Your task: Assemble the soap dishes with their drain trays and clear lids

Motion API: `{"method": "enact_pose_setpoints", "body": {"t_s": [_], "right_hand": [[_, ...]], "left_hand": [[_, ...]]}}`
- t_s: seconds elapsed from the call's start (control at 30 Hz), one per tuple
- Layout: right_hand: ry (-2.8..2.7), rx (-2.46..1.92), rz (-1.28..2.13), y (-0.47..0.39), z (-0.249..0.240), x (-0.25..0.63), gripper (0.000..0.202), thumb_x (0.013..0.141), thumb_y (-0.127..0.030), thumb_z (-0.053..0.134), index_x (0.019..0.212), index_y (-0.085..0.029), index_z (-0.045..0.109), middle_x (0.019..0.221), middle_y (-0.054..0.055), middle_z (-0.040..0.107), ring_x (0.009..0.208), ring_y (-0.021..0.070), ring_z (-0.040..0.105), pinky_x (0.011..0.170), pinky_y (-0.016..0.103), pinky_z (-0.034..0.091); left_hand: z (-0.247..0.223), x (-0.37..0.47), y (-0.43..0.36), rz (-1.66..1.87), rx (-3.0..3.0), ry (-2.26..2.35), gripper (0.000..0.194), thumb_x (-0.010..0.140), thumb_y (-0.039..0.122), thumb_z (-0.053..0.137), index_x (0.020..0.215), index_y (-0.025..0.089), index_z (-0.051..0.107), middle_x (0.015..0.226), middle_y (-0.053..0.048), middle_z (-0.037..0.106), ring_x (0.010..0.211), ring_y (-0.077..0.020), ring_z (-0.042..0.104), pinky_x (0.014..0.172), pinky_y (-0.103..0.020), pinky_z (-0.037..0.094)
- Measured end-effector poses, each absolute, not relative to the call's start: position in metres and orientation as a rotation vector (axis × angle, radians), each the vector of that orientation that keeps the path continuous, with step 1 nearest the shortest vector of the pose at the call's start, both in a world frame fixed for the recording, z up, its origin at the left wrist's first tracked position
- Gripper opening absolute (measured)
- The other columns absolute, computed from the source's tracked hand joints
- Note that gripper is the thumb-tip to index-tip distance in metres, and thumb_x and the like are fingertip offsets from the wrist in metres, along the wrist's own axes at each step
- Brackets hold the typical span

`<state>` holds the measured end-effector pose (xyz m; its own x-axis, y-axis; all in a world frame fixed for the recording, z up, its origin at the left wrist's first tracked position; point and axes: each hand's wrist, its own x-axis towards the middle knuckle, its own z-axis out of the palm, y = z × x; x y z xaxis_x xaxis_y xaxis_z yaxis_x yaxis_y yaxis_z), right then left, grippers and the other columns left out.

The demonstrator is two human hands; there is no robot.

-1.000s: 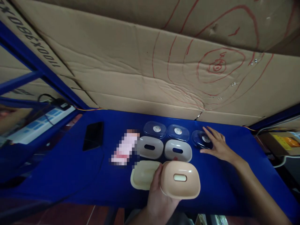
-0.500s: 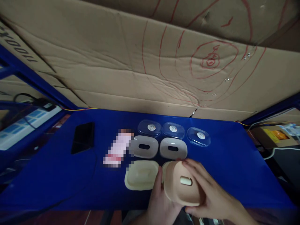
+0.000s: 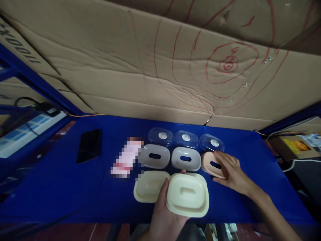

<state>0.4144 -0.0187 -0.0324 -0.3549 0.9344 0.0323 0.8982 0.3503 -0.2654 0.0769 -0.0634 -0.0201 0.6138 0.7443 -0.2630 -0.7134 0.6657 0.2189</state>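
Note:
My left hand [image 3: 168,219] is closed on the edge of a cream oval plastic tray [image 3: 187,206] with a raised bar in its middle, held above the table's near edge. My right hand [image 3: 233,175] grips a peach oval dish [image 3: 208,161] with a slot in its middle, at the right end of a row on the table. Left of that dish lie two grey slotted dishes [image 3: 185,166] [image 3: 155,164]. A second cream tray [image 3: 147,187] rests on the table, partly covered by my left thumb and the held tray.
Three clear lids [image 3: 160,140] [image 3: 187,144] [image 3: 213,149] with round stickers line the back. A pixelated pink item [image 3: 126,157] and a black phone-like device [image 3: 89,145] lie left on the blue table [image 3: 62,187]. Cardboard [image 3: 112,67] walls the back; a power strip [image 3: 32,130] stands left.
The peach dish has come off the cream tray. My right hand has carried it forward and right to the table beside the grey dishes. My left hand still holds the cream tray.

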Motion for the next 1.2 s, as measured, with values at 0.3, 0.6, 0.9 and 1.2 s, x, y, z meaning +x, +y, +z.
{"method": "enact_pose_setpoints", "body": {"t_s": [0.3, 0.6, 0.9, 1.2], "right_hand": [[-2.632, -1.399, 0.554, -0.086, 0.011, 0.321, 0.103, 0.085, -0.060, 0.074, 0.166, -0.030, 0.018, 0.169, 0.009, 0.029, 0.152, 0.0375, 0.035, 0.118, 0.052, 0.042], [-2.608, -1.705, 0.173, -0.123, -0.036, 0.408, 0.077, 0.092, -0.051, 0.068, 0.160, -0.042, 0.033, 0.163, 0.006, 0.043, 0.139, 0.0394, 0.051, 0.103, 0.057, 0.050], [-2.569, -1.714, 0.047, -0.118, -0.042, 0.410, 0.074, 0.092, -0.048, 0.066, 0.159, -0.042, 0.036, 0.165, 0.006, 0.039, 0.142, 0.0417, 0.046, 0.104, 0.061, 0.046], [-2.530, -1.470, 0.024, -0.099, -0.026, 0.293, 0.066, 0.098, -0.040, 0.065, 0.158, -0.028, 0.040, 0.158, 0.010, 0.048, 0.141, 0.0349, 0.047, 0.111, 0.055, 0.042]], "left_hand": [[-0.029, 0.100, -0.073, 0.732, -0.022, 0.254, 0.046, 0.089, 0.059, 0.066, 0.128, 0.035, 0.072, 0.151, 0.006, 0.060, 0.155, -0.0238, 0.033, 0.129, -0.039, 0.021], [-0.037, 0.043, -0.082, 0.720, 0.175, 0.440, 0.048, 0.094, 0.052, 0.062, 0.134, 0.026, 0.069, 0.142, -0.013, 0.067, 0.134, -0.0337, 0.057, 0.120, -0.052, 0.030], [-0.026, -0.005, -0.097, 0.904, 0.185, 0.642, 0.041, 0.094, 0.047, 0.062, 0.121, 0.019, 0.076, 0.119, -0.014, 0.076, 0.112, -0.0282, 0.067, 0.104, -0.042, 0.047], [-0.085, -0.065, -0.115, 1.024, 0.055, 1.066, 0.035, 0.070, 0.048, 0.085, 0.088, 0.019, 0.080, 0.088, -0.012, 0.083, 0.089, -0.0325, 0.076, 0.091, -0.047, 0.058]]}}
